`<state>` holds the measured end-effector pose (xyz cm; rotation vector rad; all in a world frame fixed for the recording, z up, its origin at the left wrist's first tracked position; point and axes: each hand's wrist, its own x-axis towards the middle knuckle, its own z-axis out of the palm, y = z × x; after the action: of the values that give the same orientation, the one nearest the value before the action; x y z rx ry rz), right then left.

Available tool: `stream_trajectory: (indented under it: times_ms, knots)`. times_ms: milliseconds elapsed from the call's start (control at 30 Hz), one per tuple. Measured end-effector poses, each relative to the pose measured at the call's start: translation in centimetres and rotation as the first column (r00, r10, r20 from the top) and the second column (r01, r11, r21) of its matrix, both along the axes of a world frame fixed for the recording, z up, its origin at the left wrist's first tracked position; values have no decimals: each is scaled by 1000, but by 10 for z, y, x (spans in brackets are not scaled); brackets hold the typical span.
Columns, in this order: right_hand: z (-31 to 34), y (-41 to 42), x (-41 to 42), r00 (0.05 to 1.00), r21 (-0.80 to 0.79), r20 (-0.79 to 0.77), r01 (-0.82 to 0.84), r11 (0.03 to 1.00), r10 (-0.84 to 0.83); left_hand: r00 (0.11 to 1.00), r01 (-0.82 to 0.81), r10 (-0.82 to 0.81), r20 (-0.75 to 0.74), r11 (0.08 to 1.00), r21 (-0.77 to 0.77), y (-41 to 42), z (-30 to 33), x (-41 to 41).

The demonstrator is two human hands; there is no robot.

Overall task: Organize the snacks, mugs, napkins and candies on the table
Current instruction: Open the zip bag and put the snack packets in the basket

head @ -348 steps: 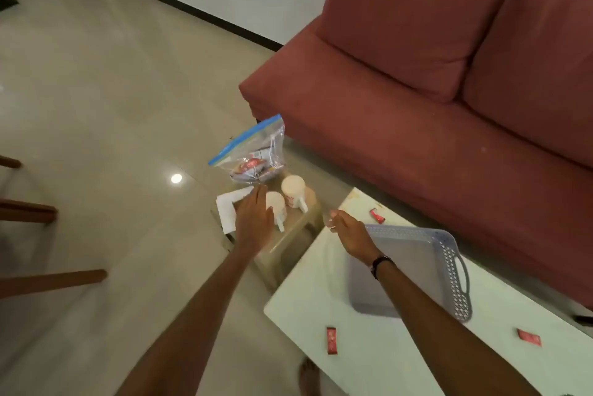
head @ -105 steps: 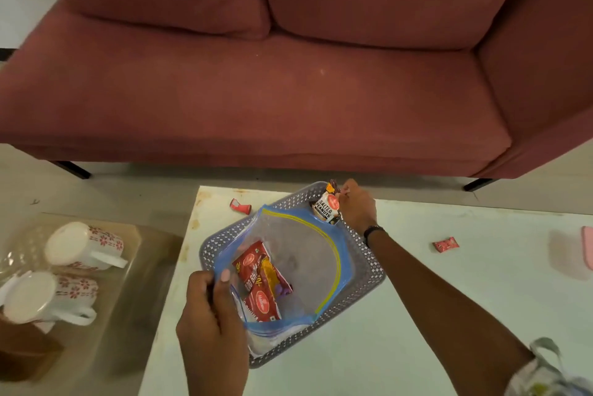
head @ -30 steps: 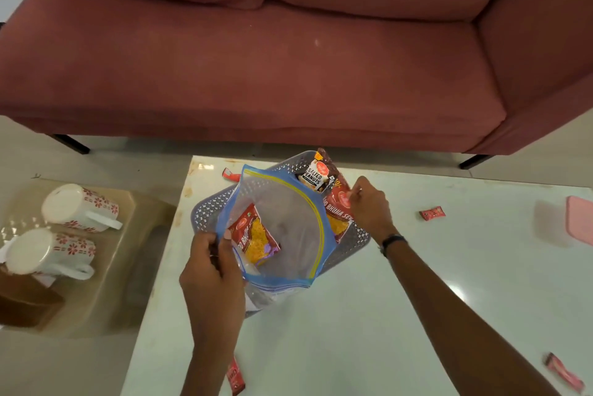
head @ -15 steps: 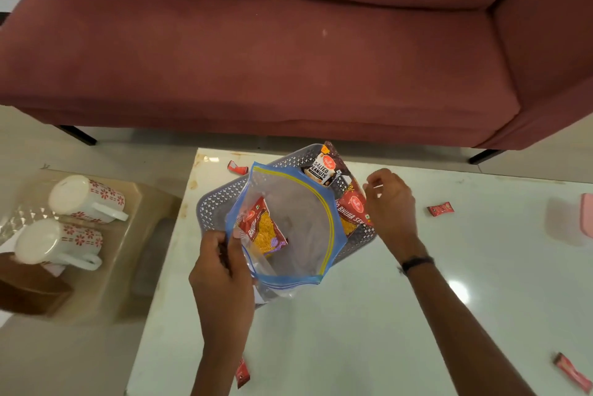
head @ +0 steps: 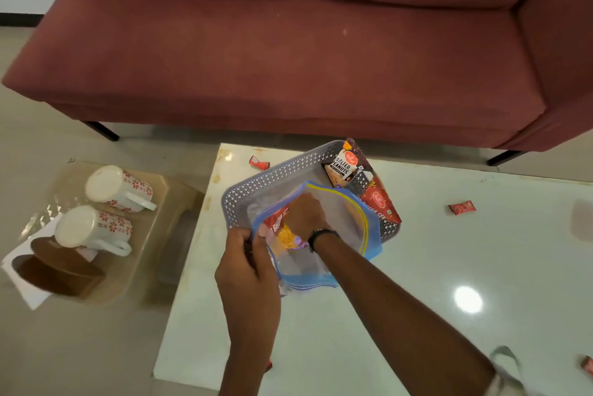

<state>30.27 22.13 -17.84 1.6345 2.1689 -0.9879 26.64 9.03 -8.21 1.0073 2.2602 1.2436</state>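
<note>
A clear zip bag with a blue rim stands open inside the grey perforated basket on the white table. My left hand pinches the bag's near rim. My right hand is down inside the bag, fingers curled on a red and yellow snack packet. A salted peanuts packet and a red snack packet lean against the basket's far right wall. Red candies lie loose on the table: one behind the basket, one to the right.
Two white mugs with red flowers lie on a low beige stool left of the table, beside a brown holder and white napkins. A red sofa runs behind the table. Another candy sits at the right edge.
My right hand has left the basket's right side, where it set a red packet, and gone into the bag onto the remaining packet. My left hand still holds the bag's rim.
</note>
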Motion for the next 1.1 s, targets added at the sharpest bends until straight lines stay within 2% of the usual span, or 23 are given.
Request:
stream_trajectory:
  times_ms: [100,167,400,533,733,933,1033,1100]
  knots:
    - [-20,-8,-11,989,-28,-63,128,991,-130,1000,-22,22,-11,1000,-1,-6,-5,-4]
    - [-25,-14,-15,972,13,-116,207,978,-204,999,-40,40,-14,999,-1,-8,-8,-8]
    - [7,-33,6,922,46,-336,222,974,-194,992,-124,124,-4,992,-28,-9,-11,-16]
    - [34,-56,37,829,135,-500,359,924,-249,990,-138,139,10,989,-46,-3,-9,-18]
    - [75,-76,56,565,77,-757,576,814,-328,994,-106,106,3,992,-69,7,-3,-15]
    - [115,-72,72,402,40,-858,674,737,-321,993,-118,115,-35,990,-79,10,9,-22]
    - [148,-67,82,210,-96,-919,704,704,-335,991,-131,127,-45,985,-114,10,10,-30]
    - [165,-58,89,148,-84,-944,757,648,-296,991,-130,124,-54,985,-112,9,6,-38]
